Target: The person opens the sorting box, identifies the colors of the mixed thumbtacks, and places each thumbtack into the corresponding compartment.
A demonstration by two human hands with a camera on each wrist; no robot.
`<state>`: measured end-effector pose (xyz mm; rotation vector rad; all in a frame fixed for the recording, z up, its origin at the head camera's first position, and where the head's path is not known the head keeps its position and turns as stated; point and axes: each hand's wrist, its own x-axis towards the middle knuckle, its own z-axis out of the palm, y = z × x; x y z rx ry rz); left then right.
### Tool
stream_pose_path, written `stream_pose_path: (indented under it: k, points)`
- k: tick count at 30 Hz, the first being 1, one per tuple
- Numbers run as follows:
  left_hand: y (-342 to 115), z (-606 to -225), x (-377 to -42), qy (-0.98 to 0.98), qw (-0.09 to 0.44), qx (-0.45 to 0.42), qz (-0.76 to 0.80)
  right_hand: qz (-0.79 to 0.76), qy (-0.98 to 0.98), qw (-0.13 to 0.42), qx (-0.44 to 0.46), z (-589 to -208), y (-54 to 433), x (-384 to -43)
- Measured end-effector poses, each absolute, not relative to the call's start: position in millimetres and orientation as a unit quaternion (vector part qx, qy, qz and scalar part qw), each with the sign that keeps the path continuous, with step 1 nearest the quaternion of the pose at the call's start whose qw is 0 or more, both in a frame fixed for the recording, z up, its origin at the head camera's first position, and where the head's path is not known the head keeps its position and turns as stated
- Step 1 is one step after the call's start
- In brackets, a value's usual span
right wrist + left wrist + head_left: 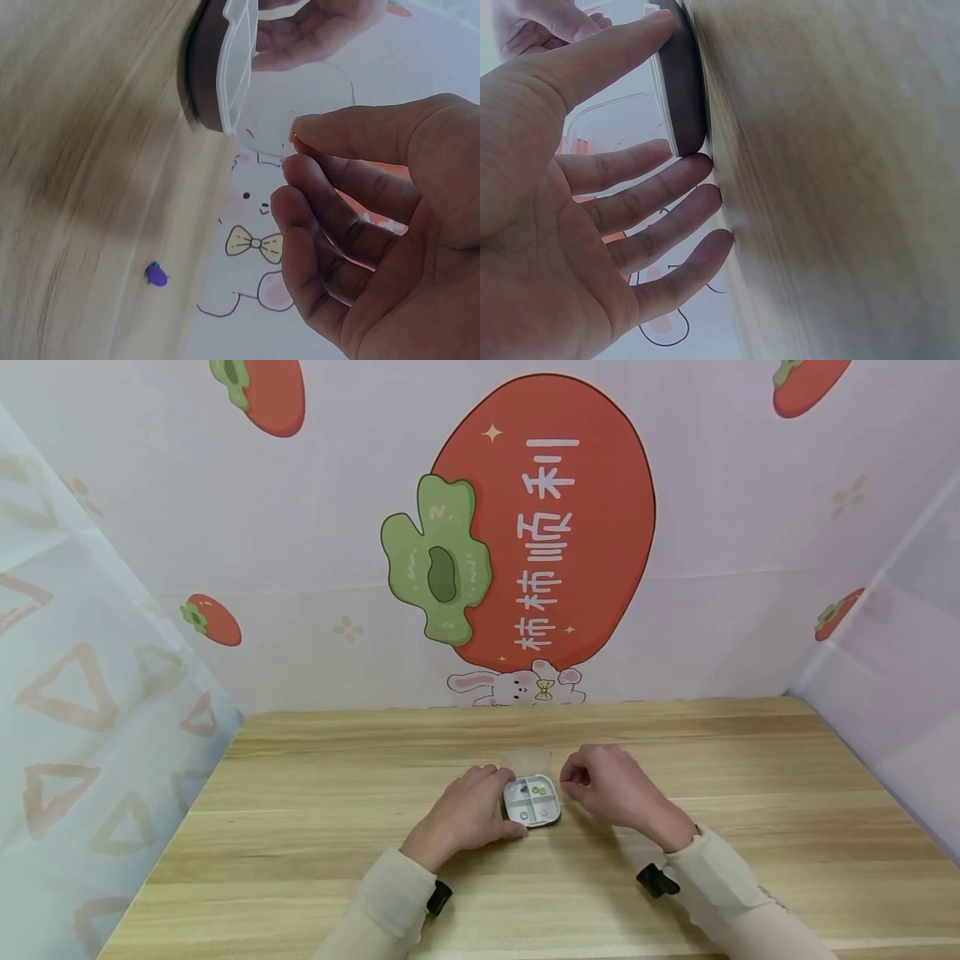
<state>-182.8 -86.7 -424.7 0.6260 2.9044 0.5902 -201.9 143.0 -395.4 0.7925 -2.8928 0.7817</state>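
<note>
A small pill box [532, 802] with four compartments sits on the table, its clear lid [528, 761] standing open at the far side. Tiny coloured pieces lie in it: purple at far left, yellow-green at far right, a greenish one at near left, an orange one at near right. My left hand [471, 810] holds the box from the left, thumb at the near side, index fingertip at the far corner. Just right of the box hovers my right hand [611, 785], fingers curled, thumb tip against the index finger; I cannot tell whether anything is pinched there.
In the right wrist view, a tiny purple piece [157, 274] lies on the wooden table [315, 827] below the right hand. A printed cloth backdrop [330, 635] stands along the table's far edge, with more cloth at both sides.
</note>
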Motion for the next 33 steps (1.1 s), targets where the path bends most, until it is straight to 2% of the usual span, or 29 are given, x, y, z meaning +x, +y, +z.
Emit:
stream_pose_path:
  k: [8, 33]
  points:
    - [-87.5, -426.0, -183.7, 0.957, 0.057, 0.207, 0.195, 0.251, -0.936, -0.004, 0.248, -398.0, 134.4, -198.2]
    - [-87.6, -425.0, -183.2, 0.957, 0.054, 0.214, 0.19, 0.236, -0.933, 0.003, 0.271, -416.4, 126.2, -196.8]
